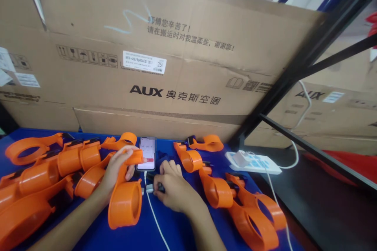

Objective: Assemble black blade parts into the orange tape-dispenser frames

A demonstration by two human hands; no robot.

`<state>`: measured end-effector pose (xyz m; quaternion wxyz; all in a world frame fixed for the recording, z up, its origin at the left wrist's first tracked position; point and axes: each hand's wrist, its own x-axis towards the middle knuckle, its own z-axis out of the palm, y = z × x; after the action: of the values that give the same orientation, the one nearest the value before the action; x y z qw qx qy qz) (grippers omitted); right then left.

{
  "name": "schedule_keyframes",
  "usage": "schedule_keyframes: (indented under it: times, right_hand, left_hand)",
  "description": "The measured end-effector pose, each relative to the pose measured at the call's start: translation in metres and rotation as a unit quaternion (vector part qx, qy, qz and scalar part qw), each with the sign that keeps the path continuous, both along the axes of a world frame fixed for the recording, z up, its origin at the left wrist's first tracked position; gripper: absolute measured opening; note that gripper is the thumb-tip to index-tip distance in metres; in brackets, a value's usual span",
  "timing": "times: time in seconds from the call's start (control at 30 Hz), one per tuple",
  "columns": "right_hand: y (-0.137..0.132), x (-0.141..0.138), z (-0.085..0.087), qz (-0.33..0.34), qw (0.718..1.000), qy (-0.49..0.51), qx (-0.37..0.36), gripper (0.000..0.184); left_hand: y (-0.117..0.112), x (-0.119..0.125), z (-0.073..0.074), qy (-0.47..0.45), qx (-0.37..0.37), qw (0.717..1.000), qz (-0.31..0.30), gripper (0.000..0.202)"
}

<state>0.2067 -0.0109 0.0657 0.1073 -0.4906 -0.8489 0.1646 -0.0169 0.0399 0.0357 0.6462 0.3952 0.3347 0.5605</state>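
An orange plastic tape dispenser [125, 202] is held in my left hand [115, 168], its fingers wrapped round the narrow upper end. The round hub hangs below, with no tape roll visible on it. To the right, my right hand [173, 186] has its fingers curled on a small black piece [160, 187], mostly hidden by the fingers. Close to those fingertips are a white cable connector [149, 188] and dark blue material [161, 157]. A phone [146, 152] with a lit timer screen lies just beyond, between the hands.
Several orange dispensers [39, 175] lie on the left of the blue table [165, 227], and more dispensers [219, 192] on the right. A white power strip [253, 162] with cables sits at the right edge. Large cardboard boxes [176, 66] and a black rack post [272, 90] stand behind.
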Motion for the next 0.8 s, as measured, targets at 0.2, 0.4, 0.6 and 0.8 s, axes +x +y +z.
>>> schedule_keyframes:
  times: [0.2,0.4,0.6,0.8]
  right_hand:
    - [0.0006,-0.0029,-0.0031,0.018,1.000,0.002,0.007,0.013]
    - [0.0008,-0.0002,-0.0028,0.012,1.000,0.002,0.005,0.010]
    - [-0.0005,-0.0006,0.0011,0.005,1.000,0.009,0.017,0.024]
    - [0.0007,0.0017,-0.0002,0.011,1.000,-0.002,0.016,0.012]
  left_hand:
    - [-0.0018,-0.0004,-0.0026,0.029,0.020,0.999,-0.001,0.036]
    - [-0.0012,-0.0012,-0.0039,0.036,0.028,0.999,0.000,0.038]
    - [-0.0040,-0.0003,0.0022,0.033,0.020,0.999,0.003,0.038]
    - [-0.0023,-0.0020,-0.0004,0.046,0.023,0.999,0.009,0.037]
